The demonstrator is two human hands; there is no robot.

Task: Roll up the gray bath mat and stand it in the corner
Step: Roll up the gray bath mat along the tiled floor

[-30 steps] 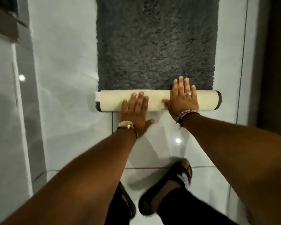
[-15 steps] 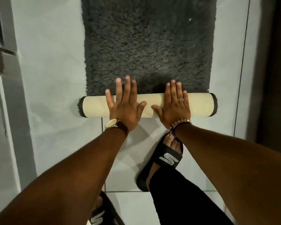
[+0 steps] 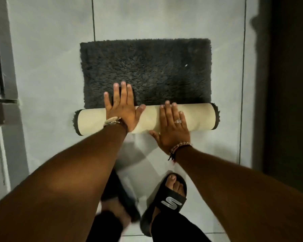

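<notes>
Both hands, left (image 3: 121,109) and right (image 3: 173,126), are pressing flat and open-palmed on the half-rolled gray bath mat (image 3: 147,70), its cream backing outward, lying on the tiled floor (image 3: 47,70).

The gray bath mat (image 3: 147,70) lies on the floor, partly rolled up; its flat part is a dark gray, shaggy rectangle that reaches toward 12 o'clock and lies spread out; a small white speck sits on the pile toward 2 o'clock of the flat part; at the 6 o'clock edge of the flat part the mat is wound into a roll (image 3: 196,119), a long cylinder that lies on its side, running from 9 o'clock to 3 o'clock; the outside of the roll shows the smooth, cream backing; at both ends a dark fringe of pile shows; the roll is a little wider than the flat part at the 9 o'clock end.
</notes>
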